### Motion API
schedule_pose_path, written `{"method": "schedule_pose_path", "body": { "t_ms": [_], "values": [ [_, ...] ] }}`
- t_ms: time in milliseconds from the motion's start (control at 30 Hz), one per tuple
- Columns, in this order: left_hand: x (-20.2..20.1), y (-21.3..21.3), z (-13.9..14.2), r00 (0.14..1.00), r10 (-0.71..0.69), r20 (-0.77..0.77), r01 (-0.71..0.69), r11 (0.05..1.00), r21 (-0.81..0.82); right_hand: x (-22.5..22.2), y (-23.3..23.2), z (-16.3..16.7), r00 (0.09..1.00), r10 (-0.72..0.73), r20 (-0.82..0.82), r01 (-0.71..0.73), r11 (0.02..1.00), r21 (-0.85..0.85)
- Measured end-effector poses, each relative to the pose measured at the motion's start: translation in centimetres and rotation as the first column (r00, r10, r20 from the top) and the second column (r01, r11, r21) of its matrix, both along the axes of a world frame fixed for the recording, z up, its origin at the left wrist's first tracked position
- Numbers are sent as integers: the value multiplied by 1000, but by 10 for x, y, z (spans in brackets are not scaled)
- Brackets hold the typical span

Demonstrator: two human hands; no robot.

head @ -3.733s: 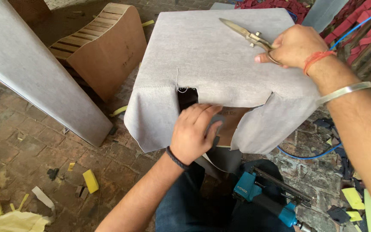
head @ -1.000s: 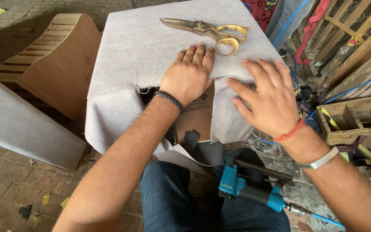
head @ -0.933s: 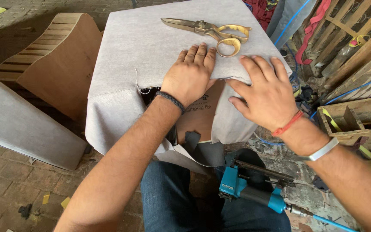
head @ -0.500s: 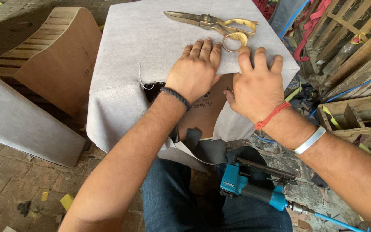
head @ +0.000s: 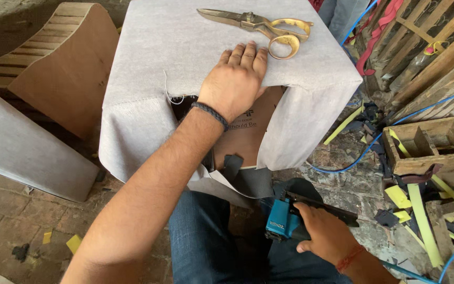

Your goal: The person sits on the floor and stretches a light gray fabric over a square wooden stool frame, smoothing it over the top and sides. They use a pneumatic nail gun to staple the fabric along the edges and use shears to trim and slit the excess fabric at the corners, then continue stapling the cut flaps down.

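Note:
My left hand (head: 236, 79) lies flat on grey fabric (head: 185, 47) draped over a wooden box frame (head: 248, 134), pressing it at the near top edge beside a cut-out in the cloth. Brass-coloured scissors (head: 261, 26) rest on the fabric just beyond my fingertips. My right hand (head: 324, 234) is down by my lap, fingers wrapped around a blue and black staple gun (head: 290, 218) with a blue hose (head: 363, 152) trailing off right.
A curved plywood furniture part (head: 53, 68) stands at left, with a grey fabric-covered panel (head: 22, 152) in front of it. Wooden crates and slats (head: 426, 142), yellow foam strips (head: 421, 210) and scraps litter the brick floor at right.
My right hand has left the fabric top and dropped to my lap, where it now grips the staple gun. My left hand stays pressed on the cloth.

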State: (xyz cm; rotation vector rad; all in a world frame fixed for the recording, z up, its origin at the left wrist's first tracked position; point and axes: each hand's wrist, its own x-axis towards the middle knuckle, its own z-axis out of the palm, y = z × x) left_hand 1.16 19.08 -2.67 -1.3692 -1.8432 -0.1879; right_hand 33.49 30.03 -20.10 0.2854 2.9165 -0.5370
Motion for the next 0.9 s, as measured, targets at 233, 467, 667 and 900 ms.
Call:
{"method": "schedule_pose_path", "body": {
  "t_ms": [233, 467, 667, 900],
  "values": [
    [1, -1, 3, 1000, 23, -8, -23, 999, -38, -35, -14, 52, 987, -148, 65, 158, 970, -187],
    [-2, 2, -3, 997, 50, -53, -53, 997, -60, -60, -38, 58, 888, -384, -255, -67, 438, -896],
    [0, 1, -1, 999, 40, -37, -42, 998, -49, -133, -52, 18, 963, -231, -142, -255, -951, -178],
    [-1, 0, -3, 997, 51, -59, -53, 998, -33, -184, -75, 24, 905, -348, -245, -341, -937, 74]
  ]
}}
